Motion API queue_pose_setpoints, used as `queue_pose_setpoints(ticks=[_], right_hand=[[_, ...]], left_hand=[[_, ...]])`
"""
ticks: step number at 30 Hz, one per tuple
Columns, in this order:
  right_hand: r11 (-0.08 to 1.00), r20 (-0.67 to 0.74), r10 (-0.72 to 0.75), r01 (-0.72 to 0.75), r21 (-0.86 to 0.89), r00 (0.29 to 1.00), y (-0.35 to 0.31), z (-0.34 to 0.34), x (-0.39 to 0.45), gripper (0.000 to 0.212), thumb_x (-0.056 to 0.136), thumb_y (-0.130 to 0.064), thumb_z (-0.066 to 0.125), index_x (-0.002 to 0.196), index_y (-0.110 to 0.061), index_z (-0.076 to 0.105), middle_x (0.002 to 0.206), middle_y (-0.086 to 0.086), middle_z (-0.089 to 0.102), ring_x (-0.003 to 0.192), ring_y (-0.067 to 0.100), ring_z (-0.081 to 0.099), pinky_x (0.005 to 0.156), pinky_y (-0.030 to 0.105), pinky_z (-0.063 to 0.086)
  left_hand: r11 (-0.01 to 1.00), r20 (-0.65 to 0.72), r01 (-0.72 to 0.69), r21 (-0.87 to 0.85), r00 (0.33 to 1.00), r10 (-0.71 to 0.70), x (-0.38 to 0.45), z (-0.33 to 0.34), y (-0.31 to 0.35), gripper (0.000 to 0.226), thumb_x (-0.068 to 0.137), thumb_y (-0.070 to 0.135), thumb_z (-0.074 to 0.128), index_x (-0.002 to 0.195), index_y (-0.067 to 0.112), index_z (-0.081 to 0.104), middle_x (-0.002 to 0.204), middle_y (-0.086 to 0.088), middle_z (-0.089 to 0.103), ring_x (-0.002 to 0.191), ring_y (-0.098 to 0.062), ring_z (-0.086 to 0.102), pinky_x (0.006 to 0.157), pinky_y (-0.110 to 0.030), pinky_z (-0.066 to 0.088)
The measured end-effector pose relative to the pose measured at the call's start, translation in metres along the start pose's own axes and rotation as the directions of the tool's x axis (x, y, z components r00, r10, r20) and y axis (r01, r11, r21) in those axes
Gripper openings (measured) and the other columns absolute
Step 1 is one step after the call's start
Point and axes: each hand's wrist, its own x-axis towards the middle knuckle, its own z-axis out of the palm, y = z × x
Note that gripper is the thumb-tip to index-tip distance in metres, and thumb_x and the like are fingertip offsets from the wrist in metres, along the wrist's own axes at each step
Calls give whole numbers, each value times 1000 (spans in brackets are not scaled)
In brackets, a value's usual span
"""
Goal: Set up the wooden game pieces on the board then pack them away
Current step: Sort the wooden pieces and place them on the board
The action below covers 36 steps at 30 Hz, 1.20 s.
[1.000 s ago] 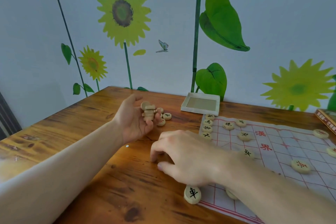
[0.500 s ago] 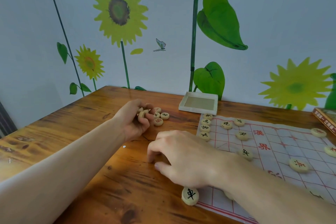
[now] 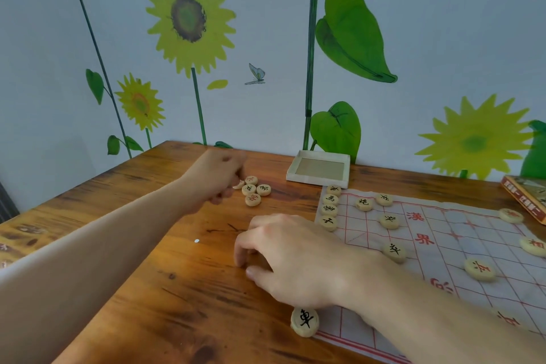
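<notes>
Item: board-game set, part laid out on a wooden tabletop.

Board: a cloth sheet with a red grid, spread flat to our right. Black-marked pieces stand in a column along its left edge, with a few more dotted one line in. Red-marked pieces sit at the far right. One large black-marked piece lies at the near left corner, half off the cloth.

Loose pieces: a small cluster on the bare wood, well left of the board, red and black mixed.

Box tray: open, against the wall just behind the board's far left corner. A lid or book lies at the right edge.

Left hand: blurred, curled over the cluster's left side. A piece shows at our fingertips, but we cannot tell whether we hold it.

Right hand: palm down on the wood just left of the board, fingers curled to the surface. Whatever lies under them is hidden, so we cannot tell its grip either.

Step in hand, as we judge it: still setting up, since many grid points are unfilled. The next move calls for picking a piece from the cluster, reading its mark, and placing it squarely on a line crossing without nudging its neighbours.
</notes>
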Motion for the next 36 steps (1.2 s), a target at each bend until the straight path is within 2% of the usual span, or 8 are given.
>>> queue_pose_setpoints(ticks=[3,6,12,17,21,24,32,36], right_hand=[[1000,7,4,-4,2,1000,0,0,0,16,102,-32,56,116,-32,65,116,-9,56,113,17,52,85,33,44],[1000,2,-1,1,4,1000,-1,0,0,16,102,-32,57,115,-32,65,116,-9,56,112,17,52,87,34,45],[1000,-28,-13,13,10,1000,1,1,1,14,100,-30,58,112,-29,66,113,-7,57,111,20,54,92,41,50],[1000,-31,-13,14,13,999,1,2,1,13,100,-30,58,111,-29,65,112,-7,56,112,20,54,93,42,50],[1000,-34,-19,19,7,999,1,4,2,15,100,-29,57,113,-29,65,111,-6,56,111,21,53,94,44,50],[1000,-30,-20,20,16,999,0,4,2,17,100,-28,57,114,-28,65,113,-5,56,114,21,52,94,45,49],[1000,-23,-29,30,11,999,1,4,1,17,101,-27,56,116,-27,63,107,-6,51,112,21,49,92,44,49],[1000,-18,-23,23,7,1000,2,3,2,16,102,-28,55,116,-25,63,110,-3,53,110,20,49,89,40,48]], left_hand=[[651,121,-312,692,939,321,4,9,-6,27,106,43,41,112,20,56,89,3,62,75,-17,60,64,-34,49],[454,169,-301,838,936,308,-2,21,-10,41,105,55,29,119,23,51,98,5,64,83,-18,58,68,-36,48],[303,124,-245,921,921,368,0,40,-15,56,91,80,25,101,27,43,74,6,49,65,-18,49,58,-35,41],[282,154,-269,921,916,371,6,39,-16,56,92,79,25,101,29,48,73,7,50,66,-16,51,58,-33,44],[319,130,-280,905,898,419,2,41,-22,38,104,56,26,106,26,49,79,3,50,57,-11,39,48,-28,28],[350,119,-284,893,897,426,1,39,-26,25,106,42,31,114,27,48,81,2,53,65,-19,52,52,-31,41],[561,77,-410,719,849,523,15,27,-19,13,104,38,44,100,26,46,71,7,60,60,-14,57,53,-32,46],[455,172,-418,787,856,488,26,46,-10,19,106,42,37,97,28,46,79,4,63,65,-15,59,61,-37,56]])
